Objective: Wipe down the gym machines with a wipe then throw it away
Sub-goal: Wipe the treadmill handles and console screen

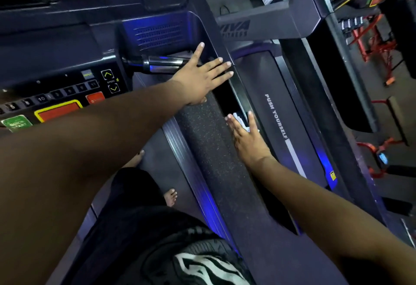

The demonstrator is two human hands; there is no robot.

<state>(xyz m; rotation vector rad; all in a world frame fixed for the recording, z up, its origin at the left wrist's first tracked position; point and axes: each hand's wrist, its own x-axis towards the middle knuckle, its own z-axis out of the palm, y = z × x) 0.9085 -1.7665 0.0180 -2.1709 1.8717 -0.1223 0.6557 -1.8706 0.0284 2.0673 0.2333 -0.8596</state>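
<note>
The right hand presses a white wipe flat against the treadmill's side rail, fingers straight and slightly spread. The left hand rests open on the rail farther up, fingers wide, beside the chrome handle.

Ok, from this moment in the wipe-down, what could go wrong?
1. The white wipe sits under flat fingers of the right hand, not gripped, beside a dark gap in the side rail; it might slide in.
2. The left hand leans near the console; a shifting arm might brush the green quick start button.
3. Bare feet stand on the treadmill, so an accidental start could cause a stumble.
</note>
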